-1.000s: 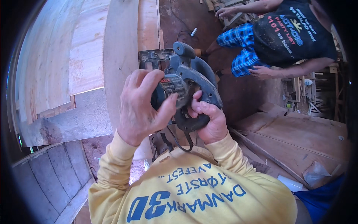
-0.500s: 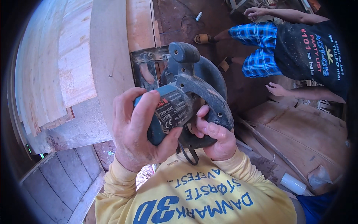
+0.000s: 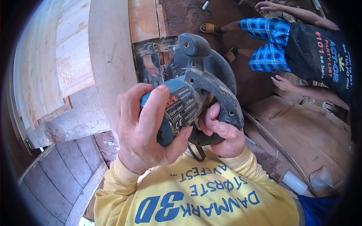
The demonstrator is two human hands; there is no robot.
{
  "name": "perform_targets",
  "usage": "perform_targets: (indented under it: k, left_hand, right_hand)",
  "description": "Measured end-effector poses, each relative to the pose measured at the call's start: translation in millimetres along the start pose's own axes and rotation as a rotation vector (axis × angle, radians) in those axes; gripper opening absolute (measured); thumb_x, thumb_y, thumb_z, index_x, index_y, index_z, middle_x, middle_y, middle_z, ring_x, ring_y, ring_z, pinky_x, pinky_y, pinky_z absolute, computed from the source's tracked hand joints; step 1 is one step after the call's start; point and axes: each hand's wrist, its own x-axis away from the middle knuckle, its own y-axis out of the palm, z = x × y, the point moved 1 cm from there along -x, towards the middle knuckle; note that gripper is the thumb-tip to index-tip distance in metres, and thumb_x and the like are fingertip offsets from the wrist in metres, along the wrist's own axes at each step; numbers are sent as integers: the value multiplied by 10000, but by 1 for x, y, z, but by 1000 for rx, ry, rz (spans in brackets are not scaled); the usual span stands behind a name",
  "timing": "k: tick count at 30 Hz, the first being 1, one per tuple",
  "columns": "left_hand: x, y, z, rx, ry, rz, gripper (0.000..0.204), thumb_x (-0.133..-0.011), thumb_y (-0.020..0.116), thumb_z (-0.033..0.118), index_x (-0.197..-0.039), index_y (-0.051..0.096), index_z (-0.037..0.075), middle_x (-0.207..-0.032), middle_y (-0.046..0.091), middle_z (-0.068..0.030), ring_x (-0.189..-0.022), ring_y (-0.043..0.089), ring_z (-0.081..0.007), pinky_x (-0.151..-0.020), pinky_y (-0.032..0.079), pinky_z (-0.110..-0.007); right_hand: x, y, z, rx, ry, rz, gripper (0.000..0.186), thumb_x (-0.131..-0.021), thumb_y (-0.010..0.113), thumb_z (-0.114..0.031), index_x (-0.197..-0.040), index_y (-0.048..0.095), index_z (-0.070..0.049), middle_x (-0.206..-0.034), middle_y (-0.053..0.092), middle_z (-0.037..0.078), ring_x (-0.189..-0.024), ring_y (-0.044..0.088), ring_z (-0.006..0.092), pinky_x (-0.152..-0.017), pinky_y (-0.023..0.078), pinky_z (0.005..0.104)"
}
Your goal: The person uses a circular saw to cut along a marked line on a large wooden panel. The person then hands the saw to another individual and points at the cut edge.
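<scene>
A dusty circular saw (image 3: 203,84) with a blue motor housing fills the middle of the view, its metal base plate (image 3: 149,47) over the edge of a wooden board (image 3: 110,56). My left hand (image 3: 145,130) is closed around the blue housing, thumb and fingers on either side. My right hand (image 3: 224,135) grips the saw's rear handle, fingers curled in the loop. A black cord (image 3: 197,154) loops below the saw, against my yellow shirt. The blade is largely hidden; whether the base plate rests on the board I cannot tell.
Pale planks (image 3: 41,64) lie at upper left, above grey panels (image 3: 62,177). A co-worker (image 3: 309,64) in dark shirt and plaid shorts stands at upper right, both hands apart from mine. Plywood sheets (image 3: 298,132), a white cylinder (image 3: 294,182) and crumpled plastic (image 3: 320,177) are at lower right.
The saw and both my hands have moved right and down in the picture, toward me, still gripping. The co-worker has shifted right and the planks slightly left.
</scene>
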Motion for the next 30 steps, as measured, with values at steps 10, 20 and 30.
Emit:
perform_targets:
  k: [10,20,30]
  left_hand:
    - [-4,-2,-2,22,47,4,679,-734,792,257,-1315,585,-27,-1152,598,-253,-988,655,-366,-839,550,-412]
    - [-4,-2,0,35,13,-13,665,-740,793,255,-1313,589,-17,-1151,591,-240,-977,656,-345,-833,555,-403]
    - [-10,2,-3,42,3,35,649,-730,816,273,-1280,624,-12,-1183,593,-242,-1015,657,-335,-850,554,-397]
  right_hand:
    - [-4,-2,2,-40,-43,-91,262,-836,689,-175,-1044,570,-67,-811,552,44,-784,511,162,-765,430,311]
    - [-3,1,3,-43,-63,-51,209,-829,656,-112,-1008,548,-102,-746,504,37,-709,485,172,-714,398,320]
    - [-12,0,4,-54,-84,-77,243,-821,664,-139,-1027,540,-106,-742,495,34,-693,474,168,-699,392,323]
